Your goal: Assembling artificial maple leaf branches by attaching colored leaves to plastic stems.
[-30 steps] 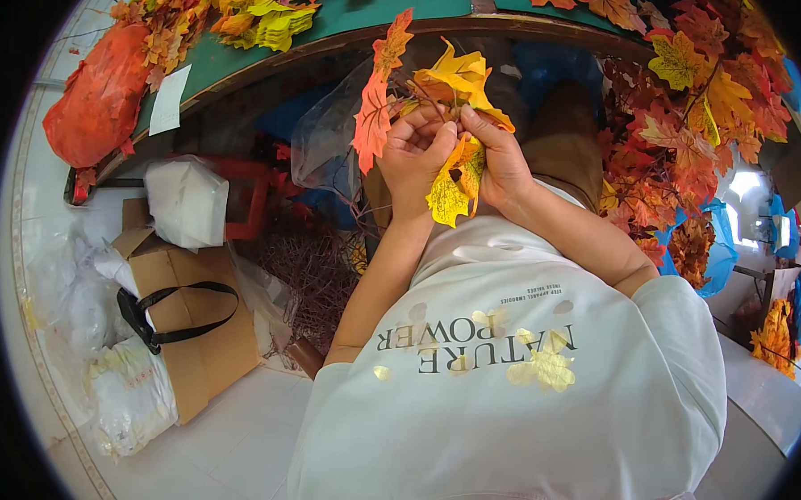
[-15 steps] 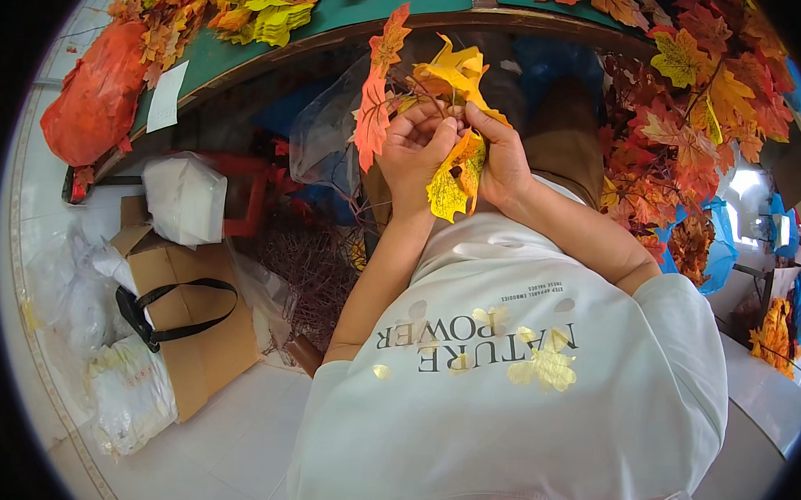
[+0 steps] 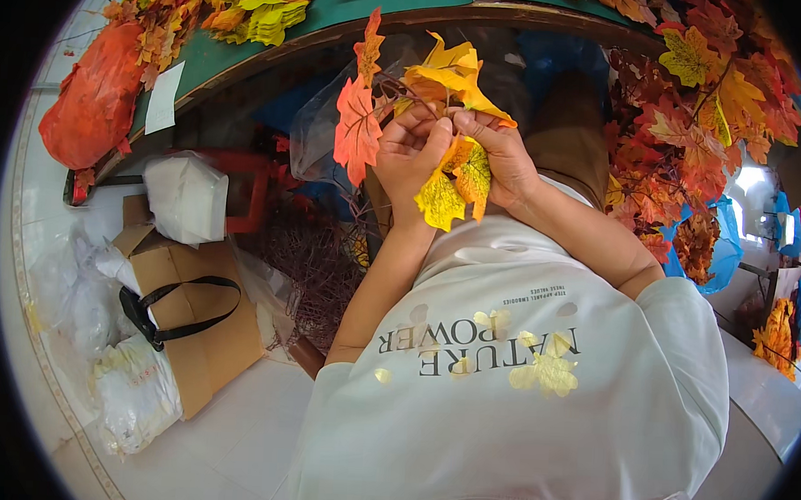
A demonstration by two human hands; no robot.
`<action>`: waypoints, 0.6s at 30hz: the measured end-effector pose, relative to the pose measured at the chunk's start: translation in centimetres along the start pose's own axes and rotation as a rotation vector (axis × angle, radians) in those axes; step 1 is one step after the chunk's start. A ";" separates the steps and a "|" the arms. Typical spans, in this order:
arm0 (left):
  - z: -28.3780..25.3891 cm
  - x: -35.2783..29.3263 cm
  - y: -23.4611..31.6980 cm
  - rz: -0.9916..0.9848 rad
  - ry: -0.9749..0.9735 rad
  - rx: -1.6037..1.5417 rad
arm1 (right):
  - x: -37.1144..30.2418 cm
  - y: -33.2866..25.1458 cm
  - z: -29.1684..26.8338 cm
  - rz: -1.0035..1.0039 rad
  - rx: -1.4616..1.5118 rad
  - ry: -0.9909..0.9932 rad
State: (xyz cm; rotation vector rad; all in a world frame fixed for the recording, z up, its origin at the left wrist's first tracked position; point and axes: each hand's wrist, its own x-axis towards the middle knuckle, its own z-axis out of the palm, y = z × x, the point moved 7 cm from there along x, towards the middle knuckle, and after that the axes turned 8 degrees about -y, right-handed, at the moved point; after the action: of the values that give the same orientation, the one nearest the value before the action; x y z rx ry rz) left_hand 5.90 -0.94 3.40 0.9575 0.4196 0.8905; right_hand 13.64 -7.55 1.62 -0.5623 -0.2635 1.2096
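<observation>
One red bag (image 3: 90,98) bulged at my far left by the green table (image 3: 393,1), and a cardboard box (image 3: 205,331) sat lower down on the floor. In front of my belly I had the leaf spray (image 3: 448,73), its red leaf (image 3: 358,127) jutting past my left hand (image 3: 409,161), whose fingers curled in on the stems, while my right hand (image 3: 501,161) pinched the middle between thumb and forefinger, the exact bit hidden. Red leaves (image 3: 686,155) hung thickly at my right.
</observation>
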 end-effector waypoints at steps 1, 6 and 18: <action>0.2 -0.2 0.1 -0.024 0.013 0.057 | 0.0 0.0 0.2 -0.012 0.074 0.003; 0.7 -0.7 0.3 -0.022 0.033 0.167 | -0.2 1.9 -0.8 0.187 0.382 0.060; 0.4 -0.7 -0.2 -0.051 0.047 0.227 | -0.4 2.5 -0.8 0.279 0.469 0.079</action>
State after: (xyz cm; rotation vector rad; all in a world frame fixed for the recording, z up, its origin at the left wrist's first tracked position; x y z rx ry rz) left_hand 5.83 -1.82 3.37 1.1303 0.5921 0.8316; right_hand 11.91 -7.51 -0.38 -0.2386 0.1721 1.4578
